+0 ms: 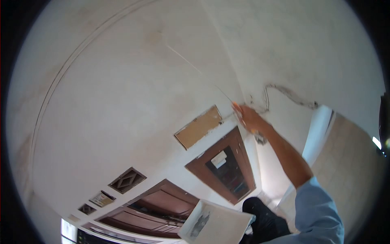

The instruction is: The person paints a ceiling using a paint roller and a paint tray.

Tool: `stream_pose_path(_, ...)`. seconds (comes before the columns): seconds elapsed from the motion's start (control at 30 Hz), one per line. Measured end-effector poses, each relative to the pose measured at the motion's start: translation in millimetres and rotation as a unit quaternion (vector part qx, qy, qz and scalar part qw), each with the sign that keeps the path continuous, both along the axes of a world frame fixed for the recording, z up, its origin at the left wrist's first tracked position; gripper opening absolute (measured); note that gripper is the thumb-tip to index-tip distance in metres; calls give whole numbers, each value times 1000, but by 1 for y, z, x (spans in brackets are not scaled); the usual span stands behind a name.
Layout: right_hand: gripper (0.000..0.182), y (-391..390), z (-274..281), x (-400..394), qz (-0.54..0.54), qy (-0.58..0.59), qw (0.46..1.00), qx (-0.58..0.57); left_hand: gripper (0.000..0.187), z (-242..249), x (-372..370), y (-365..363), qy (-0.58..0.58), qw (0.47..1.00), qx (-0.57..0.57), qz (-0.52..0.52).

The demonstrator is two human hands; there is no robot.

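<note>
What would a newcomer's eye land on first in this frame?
Probably the right hand, right of centre, reaching up from a blue sleeve at lower right. Next, the thin line slanting up and left from near the fingertips, then the tilted brown door below the hand.

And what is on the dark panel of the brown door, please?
A white sheet, perhaps paper, is on the dark panel; whatever it covers cannot be seen.
</note>
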State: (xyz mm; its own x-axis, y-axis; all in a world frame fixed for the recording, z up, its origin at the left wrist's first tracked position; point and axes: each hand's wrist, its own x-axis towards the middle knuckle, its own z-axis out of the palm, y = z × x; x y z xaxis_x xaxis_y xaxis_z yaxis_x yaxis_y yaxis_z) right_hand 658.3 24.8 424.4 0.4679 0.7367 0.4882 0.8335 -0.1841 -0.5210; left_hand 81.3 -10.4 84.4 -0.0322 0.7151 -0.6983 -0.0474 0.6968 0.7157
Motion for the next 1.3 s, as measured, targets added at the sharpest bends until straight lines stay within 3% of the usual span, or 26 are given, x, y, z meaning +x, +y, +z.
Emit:
stream_pose_path(0.03,52,-7,33,-11,-8,94,993,-68,94,1,-4,0,5,1000,3,-1)
stream_pose_path(0.1,48,-12,26,-19,37,160,986,1,94,4,-8,-1,10,1000,8,-1)
stream_pose_path(0.17,47,12,-27,-7,49,70,995,52,94,2,-8,-2,7,1000,7,5)
stream_pose_path(0.2,48,29,-95,12,34,-45,996,73,94,1,-10,-4,4,1000,7,10)
stream_pose_path(0.27,59,22,-173,-15,28,137,988,69,94,-3,-10,-6,-3,1000,4,17)
stream_pose_path(0.3,57,13,-208,-37,18,181,980,83,94,-5,-11,-9,-7,1000,3,23)
stream_pose_path(0.33,51,15,-258,-48,-41,136,986,92,94,-6,-10,-9,-11,1000,1,26)
stream_pose_path(0.37,43,-9,-226,-79,-72,235,969,6,94,-9,-9,-11,-12,1000,1,25)
stream_pose_path(0.4,37,-2,-258,-76,-94,188,977,34,94,-7,-10,-12,-13,1000,-2,28)
stream_pose_path(0.43,37,-1,-254,-75,-92,187,978,20,94,-8,-11,-13,-12,1000,-3,28)
stream_pose_path(0.53,38,-5,-195,-71,-80,184,980,-16,93,-9,-14,-14,-11,1000,-6,29)
stream_pose_path(0.6,43,0,-165,-49,-11,198,979,52,93,-8,-16,-13,-5,1000,-8,29)
stream_pose_path(0.63,46,1,-139,-48,-2,36,992,122,93,-7,-18,-14,-2,1000,-8,29)
stream_pose_path(0.73,38,5,-82,-27,37,108,989,93,93,-4,-20,-17,7,1000,-8,29)
stream_pose_path(0.83,46,7,-124,-24,20,45,994,97,93,-5,-20,-17,5,999,-11,30)
stream_pose_path(0.87,58,5,-156,-30,29,42,995,82,93,-7,-20,-17,2,999,-12,34)
stream_pose_path(0.9,55,-2,-174,-47,-12,180,984,6,93,-8,-21,-18,-2,999,-11,38)
stream_pose_path(0.93,55,0,-229,-55,-3,150,987,61,93,-11,-23,-20,-4,999,-12,40)
stream_pose_path(0.97,54,-11,-244,-81,-9,131,985,111,93,-12,-24,-22,-6,999,-14,42)
stream_pose_path(1.0,55,-14,-277,-98,-21,142,985,95,93,-14,-26,-25,-7,999,-14,43)
stream_pose_path(1.07,53,1,-293,-119,-40,162,983,76,92,-16,-30,-30,-5,999,-11,48)
stream_pose_path(1.1,51,-1,-272,-132,-50,171,982,69,92,-14,-33,-31,-2,999,-9,52)
stream_pose_path(1.13,51,1,-248,-137,-25,284,959,-10,92,-16,-34,-33,0,999,-6,53)
stream_pose_path(1.17,52,25,-249,-134,10,285,956,69,92,-17,-38,-36,5,999,-1,52)
stream_pose_path(1.23,57,35,-202,-126,48,124,967,215,92,-14,-42,-38,11,998,-1,55)
stream_pose_path(1.3,43,52,-157,-100,-31,-61,972,225,92,-13,-47,-37,19,998,0,56)
